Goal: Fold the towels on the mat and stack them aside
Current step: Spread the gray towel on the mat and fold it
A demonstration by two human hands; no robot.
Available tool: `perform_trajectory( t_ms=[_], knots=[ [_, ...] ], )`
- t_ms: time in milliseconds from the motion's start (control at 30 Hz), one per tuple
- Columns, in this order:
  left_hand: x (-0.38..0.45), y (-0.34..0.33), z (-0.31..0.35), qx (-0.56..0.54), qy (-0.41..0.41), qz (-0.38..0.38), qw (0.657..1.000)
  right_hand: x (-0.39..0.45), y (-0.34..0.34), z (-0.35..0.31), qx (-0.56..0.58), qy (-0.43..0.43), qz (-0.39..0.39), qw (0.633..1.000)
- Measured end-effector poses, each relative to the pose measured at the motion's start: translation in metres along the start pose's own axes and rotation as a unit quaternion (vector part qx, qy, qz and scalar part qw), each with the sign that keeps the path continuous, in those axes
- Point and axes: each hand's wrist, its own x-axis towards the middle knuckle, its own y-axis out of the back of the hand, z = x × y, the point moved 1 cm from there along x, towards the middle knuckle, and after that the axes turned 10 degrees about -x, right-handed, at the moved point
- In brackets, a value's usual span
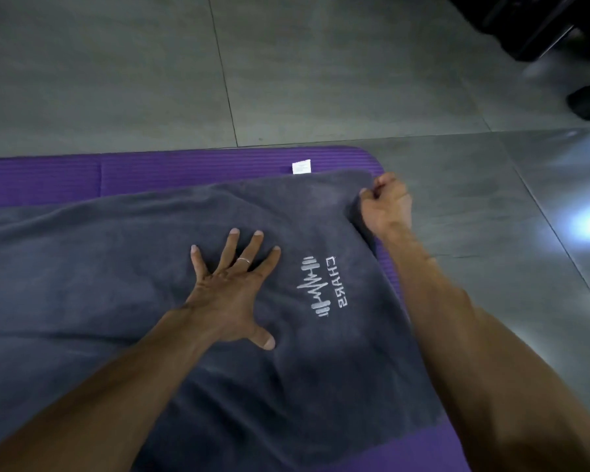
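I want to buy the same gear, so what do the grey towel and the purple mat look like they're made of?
The grey towel looks like soft terry or microfibre cloth: matte, napped, softly creased, with a stitched pale logo and a white label at its far edge. Which fibre, I cannot tell. The purple mat looks like foam: matte, fine ribbed lines, a rounded corner.

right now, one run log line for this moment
left hand: pressed flat on dark grey terry towel | right hand: gripping towel's far corner | purple foam mat: under towel
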Motion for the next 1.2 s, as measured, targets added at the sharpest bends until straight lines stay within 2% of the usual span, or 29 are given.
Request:
perform_trajectory(
  t_ms=[100, 167, 233, 267, 300, 333, 367, 400, 433, 467, 533, 567, 600, 700, 767, 833, 900, 1067, 1100, 1133, 1200],
  knots=[
    [0.0, 0.0, -0.001, -0.002, 0.001, -0.003, 1.0, 0.024, 0.005, -0.003, -0.022, -0.016, 0.031, 0.999],
    [0.0, -0.001, -0.002, 0.001, -0.003, 0.004, 1.0, 0.024, 0.004, -0.007, -0.08, -0.013, 0.039, 0.996],
    [0.001, -0.001, -0.003, 0.002, -0.006, 0.01, 1.0, 0.006, -0.001, -0.018, -0.145, 0.023, 0.103, 0.984],
    [0.001, 0.0, -0.004, 0.003, -0.006, 0.012, 1.0, -0.009, -0.007, -0.028, -0.144, 0.08, 0.14, 0.976],
    [0.002, 0.0, -0.004, 0.005, -0.007, 0.017, 1.0, -0.027, -0.016, -0.038, -0.122, 0.168, 0.144, 0.968],
    [0.003, -0.001, -0.005, 0.007, -0.011, 0.024, 1.0, -0.045, -0.028, -0.046, -0.104, 0.276, 0.107, 0.95],
    [0.003, -0.002, -0.007, 0.008, -0.014, 0.031, 0.999, -0.061, -0.041, -0.047, -0.121, 0.372, 0.036, 0.92],
    [0.003, -0.003, -0.008, 0.006, -0.017, 0.037, 0.999, -0.068, -0.05, -0.042, -0.174, 0.432, -0.022, 0.885],
    [0.003, -0.003, -0.01, 0.004, -0.018, 0.041, 0.999, -0.059, -0.05, -0.033, -0.225, 0.439, -0.048, 0.869],
    [0.003, -0.003, -0.011, 0.005, -0.02, 0.043, 0.999, -0.042, -0.046, -0.02, -0.262, 0.39, -0.048, 0.882],
    [0.004, -0.002, -0.012, 0.006, -0.018, 0.041, 0.999, -0.001, -0.025, 0.007, -0.327, 0.224, -0.069, 0.915],
    [0.004, -0.003, -0.012, 0.011, -0.018, 0.038, 0.999, 0.012, -0.012, 0.015, -0.352, 0.169, -0.099, 0.915],
    [0.003, -0.001, -0.01, 0.013, -0.019, 0.04, 0.999, 0.016, -0.003, 0.02, -0.363, 0.155, -0.101, 0.913],
    [-0.008, -0.008, -0.001, 0.022, -0.049, 0.103, 0.993, -0.047, -0.001, 0.011, -0.28, 0.245, -0.007, 0.928],
    [-0.023, -0.029, 0.009, 0.039, -0.096, 0.201, 0.974, -0.119, -0.014, 0.016, -0.209, 0.297, -0.013, 0.932],
    [-0.04, -0.061, 0.019, 0.043, -0.141, 0.253, 0.956, -0.189, -0.024, 0.036, -0.214, 0.345, -0.052, 0.912],
    [-0.054, -0.087, 0.025, 0.044, -0.15, 0.237, 0.959, -0.216, -0.018, 0.073, -0.249, 0.331, -0.058, 0.909],
    [-0.072, -0.098, 0.026, 0.109, -0.176, 0.202, 0.957, -0.196, 0.027, 0.147, -0.3, 0.064, -0.001, 0.952],
    [-0.076, -0.1, 0.024, 0.118, -0.185, 0.19, 0.957, -0.2, 0.031, 0.143, -0.294, 0.053, 0.011, 0.954],
    [-0.079, -0.102, 0.019, 0.131, -0.191, 0.176, 0.957, -0.21, 0.032, 0.135, -0.285, 0.085, 0.018, 0.954],
    [-0.087, -0.104, 0.005, 0.146, -0.201, 0.15, 0.957, -0.243, 0.025, 0.129, -0.281, 0.222, -0.012, 0.934]
  ],
)
